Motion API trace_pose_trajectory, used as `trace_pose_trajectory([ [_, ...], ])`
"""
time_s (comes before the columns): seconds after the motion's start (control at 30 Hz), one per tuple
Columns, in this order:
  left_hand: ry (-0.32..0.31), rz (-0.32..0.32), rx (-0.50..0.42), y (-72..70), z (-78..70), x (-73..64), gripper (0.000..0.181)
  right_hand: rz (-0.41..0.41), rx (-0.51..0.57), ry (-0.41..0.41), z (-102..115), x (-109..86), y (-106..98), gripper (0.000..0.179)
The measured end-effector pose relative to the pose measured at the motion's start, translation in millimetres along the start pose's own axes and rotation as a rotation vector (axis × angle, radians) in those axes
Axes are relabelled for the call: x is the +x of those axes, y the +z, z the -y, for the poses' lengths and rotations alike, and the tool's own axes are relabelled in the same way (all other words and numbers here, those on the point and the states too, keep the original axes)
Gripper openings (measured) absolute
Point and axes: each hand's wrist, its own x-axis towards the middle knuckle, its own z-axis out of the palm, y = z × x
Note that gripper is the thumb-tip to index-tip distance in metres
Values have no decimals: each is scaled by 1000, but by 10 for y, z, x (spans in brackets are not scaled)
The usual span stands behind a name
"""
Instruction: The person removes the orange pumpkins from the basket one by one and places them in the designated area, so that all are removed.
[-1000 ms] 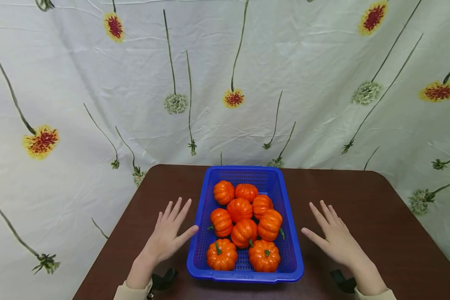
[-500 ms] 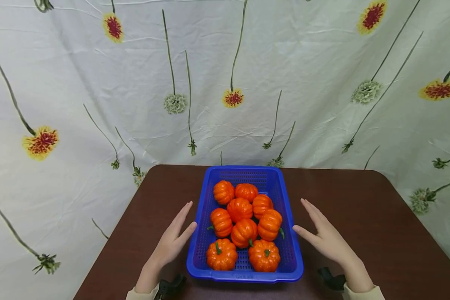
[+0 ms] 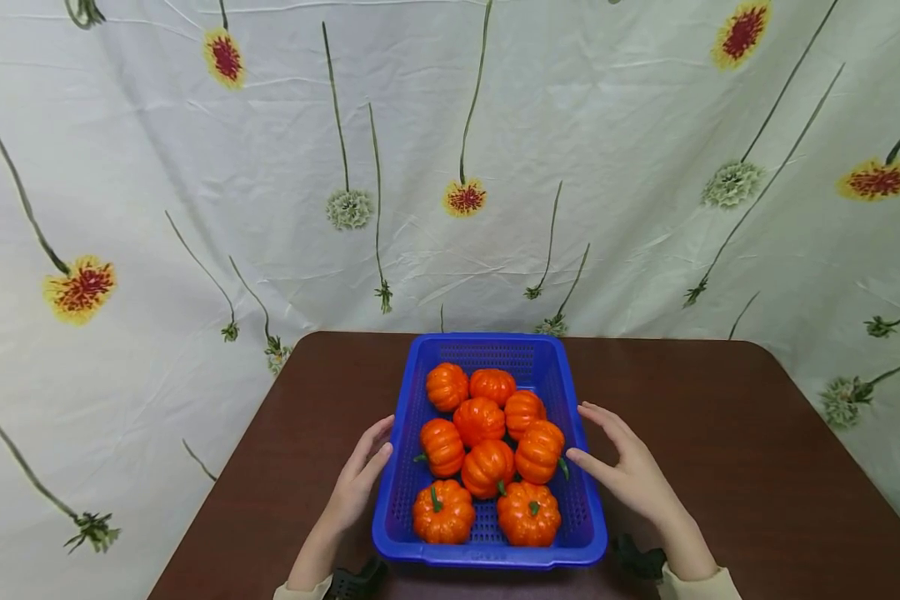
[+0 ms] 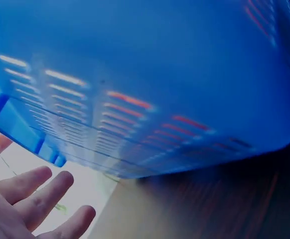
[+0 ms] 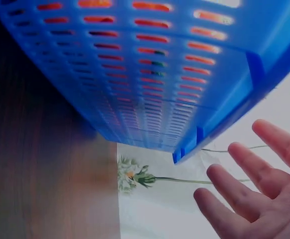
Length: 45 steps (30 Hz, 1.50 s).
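Note:
A blue plastic basket (image 3: 487,557) stands on the brown table and holds several small orange pumpkins (image 3: 480,422) with green stems. My left hand (image 3: 354,482) is at the basket's left side, its thumb and fingertips right at the rim. On the opposite side, my right hand (image 3: 633,477) has its thumb over the right rim in the head view. The left wrist view shows loosely bent fingers (image 4: 43,196) beside the slotted wall (image 4: 170,64). Spread fingers (image 5: 252,174) appear outside the basket wall (image 5: 150,99) in the right wrist view, with orange showing through the slots.
The dark brown table (image 3: 720,417) extends to both sides of the basket. Behind its far edge hangs a pale cloth (image 3: 630,150) printed with flowers. A black strap (image 3: 356,579) is on the left wrist and another black strap (image 3: 637,558) on the right.
Both hands have moved inward from beside the basket to its left and right rims, and their spread fingers have come together and bent somewhat. Basket and pumpkins have stayed in place.

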Motion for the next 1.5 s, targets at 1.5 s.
trace_pose_trajectory([
  [1.5,-74,-12,-268,118,222,89,41,5,-60,-50,7,92,285,69],
])
